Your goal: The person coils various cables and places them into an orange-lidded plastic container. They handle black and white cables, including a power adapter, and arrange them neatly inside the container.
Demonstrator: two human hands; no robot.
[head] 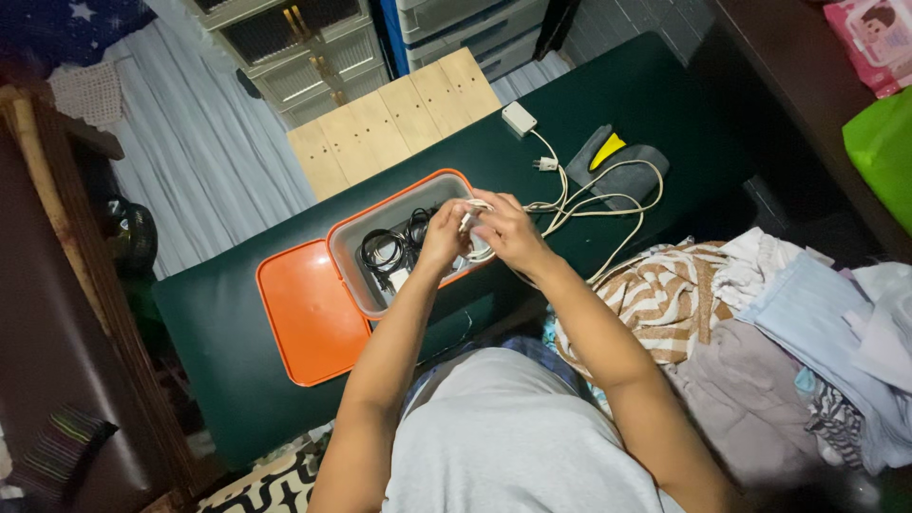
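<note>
Clothes pile (760,323): nearest, crowding the table's right edge.
Orange lid (309,313): flat at near-left, bare green tabletop (218,313) around it.
Left hand (442,237), right hand (508,233): together, both pinching white cable (608,204) over grey box (380,214) rim.
Charger block (519,118): far edge.

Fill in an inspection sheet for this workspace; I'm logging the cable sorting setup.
Surface: dark green padded table.
Job's things: grey plastic box with orange rim holding black cords; white cable trailing to a white adapter.
Clutter: flat orange lid, grey pouch with yellow piece.
Grippers: left hand and right hand both grip the white cable over the box.
Cables: loosely looped.
Surroundings: clothes pile, wooden board.
</note>
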